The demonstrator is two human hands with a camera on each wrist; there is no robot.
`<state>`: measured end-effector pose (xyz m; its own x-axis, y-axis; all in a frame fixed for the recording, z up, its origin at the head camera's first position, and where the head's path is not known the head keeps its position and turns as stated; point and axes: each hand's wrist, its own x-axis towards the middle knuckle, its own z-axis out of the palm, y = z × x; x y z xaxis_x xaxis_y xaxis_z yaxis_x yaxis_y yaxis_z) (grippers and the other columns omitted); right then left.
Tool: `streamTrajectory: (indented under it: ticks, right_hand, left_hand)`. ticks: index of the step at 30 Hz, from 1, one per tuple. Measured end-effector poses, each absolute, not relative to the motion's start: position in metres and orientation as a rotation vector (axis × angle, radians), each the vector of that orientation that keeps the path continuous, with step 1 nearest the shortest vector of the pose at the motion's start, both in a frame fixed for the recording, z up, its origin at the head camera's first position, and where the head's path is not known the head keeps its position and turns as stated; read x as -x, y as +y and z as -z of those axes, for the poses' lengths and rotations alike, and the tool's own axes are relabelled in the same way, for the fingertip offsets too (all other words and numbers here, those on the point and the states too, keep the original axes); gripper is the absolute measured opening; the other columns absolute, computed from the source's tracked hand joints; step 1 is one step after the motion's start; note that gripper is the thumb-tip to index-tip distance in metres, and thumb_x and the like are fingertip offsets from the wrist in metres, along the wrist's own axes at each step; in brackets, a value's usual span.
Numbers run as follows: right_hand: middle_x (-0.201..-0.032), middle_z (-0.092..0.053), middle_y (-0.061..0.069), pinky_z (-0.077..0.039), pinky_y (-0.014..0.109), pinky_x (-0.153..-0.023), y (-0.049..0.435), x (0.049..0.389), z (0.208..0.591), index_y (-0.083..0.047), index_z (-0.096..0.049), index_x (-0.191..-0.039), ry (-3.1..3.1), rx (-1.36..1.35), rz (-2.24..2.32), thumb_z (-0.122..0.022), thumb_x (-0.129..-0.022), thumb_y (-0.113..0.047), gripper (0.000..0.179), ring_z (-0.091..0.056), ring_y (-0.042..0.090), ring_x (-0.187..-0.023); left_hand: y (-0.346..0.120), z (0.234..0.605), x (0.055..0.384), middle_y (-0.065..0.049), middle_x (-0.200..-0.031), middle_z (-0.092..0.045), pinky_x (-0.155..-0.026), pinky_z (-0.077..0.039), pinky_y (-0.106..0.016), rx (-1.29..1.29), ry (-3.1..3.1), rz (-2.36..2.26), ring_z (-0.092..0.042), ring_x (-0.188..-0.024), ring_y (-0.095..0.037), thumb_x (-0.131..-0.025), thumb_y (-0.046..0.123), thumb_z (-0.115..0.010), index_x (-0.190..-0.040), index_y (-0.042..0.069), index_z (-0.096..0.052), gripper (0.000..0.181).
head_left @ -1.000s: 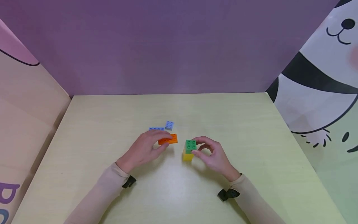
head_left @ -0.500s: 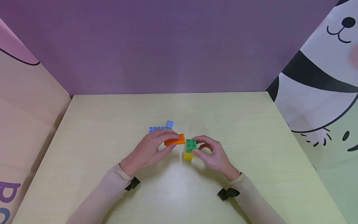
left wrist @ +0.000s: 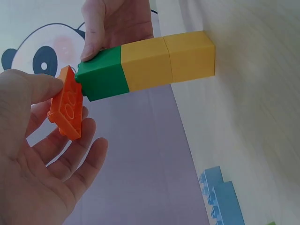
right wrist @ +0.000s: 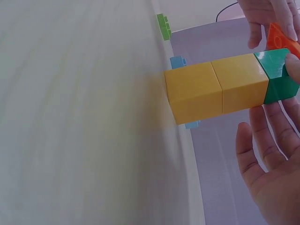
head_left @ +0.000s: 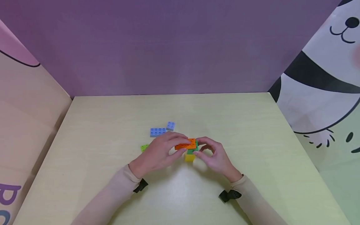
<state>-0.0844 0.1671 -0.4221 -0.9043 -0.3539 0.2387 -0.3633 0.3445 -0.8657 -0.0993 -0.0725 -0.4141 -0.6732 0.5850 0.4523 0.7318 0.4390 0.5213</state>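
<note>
A flat orange brick (head_left: 189,144) is pinched between the thumb and fingers of my left hand (head_left: 161,151). It hangs tilted at the top of a stack, close over the studs of a green brick (left wrist: 104,74); whether they touch I cannot tell. Beneath the green brick are two yellow bricks (right wrist: 218,89), joined in one upright column on the table. My right hand (head_left: 215,156) grips the green brick from the right, thumb on the near side and fingertips behind.
Behind my left hand lie a long blue brick (head_left: 157,132) and a smaller blue brick (head_left: 170,126). A lime green brick (head_left: 144,147) lies left of that hand, partly covered by it. A purple wall (head_left: 168,47) rises at the back edge of the table (head_left: 112,109).
My left hand has carried the orange brick rightward, from beside the stack to over the green brick. The long blue and lime bricks are now uncovered. My right hand has stayed put.
</note>
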Motion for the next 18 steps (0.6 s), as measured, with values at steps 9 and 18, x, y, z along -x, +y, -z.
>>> streamTrajectory:
  ticks: [9,18]
  right_hand:
    - [-0.11,-0.07,0.016,-0.058,0.034,-0.08,0.1669,0.084,0.4232,0.001,-0.066,-0.115,-2.541,-0.711,-1.659,-0.073,-0.084,0.005,0.032,-0.061,0.004,-0.103]
    - [-0.11,-0.071,0.016,-0.059,0.039,-0.079,0.1678,0.0852,0.4244,0.001,-0.066,-0.116,-2.52,-0.739,-1.646,-0.073,-0.084,0.006,0.033,-0.062,0.004,-0.102]
  left_hand:
    - [-0.0664,0.4155,0.0994,0.007,-0.122,-0.067,-0.086,-0.053,-0.023,1.159,-2.511,0.993,-0.06,-0.113,-0.01,-0.096,0.026,-0.066,-0.119,0.022,-0.071,0.025]
    - [-0.0622,0.4147,0.1004,0.01,-0.119,-0.067,-0.081,-0.051,-0.02,1.137,-2.53,0.945,-0.06,-0.106,-0.007,-0.096,0.03,-0.065,-0.117,0.025,-0.072,0.023]
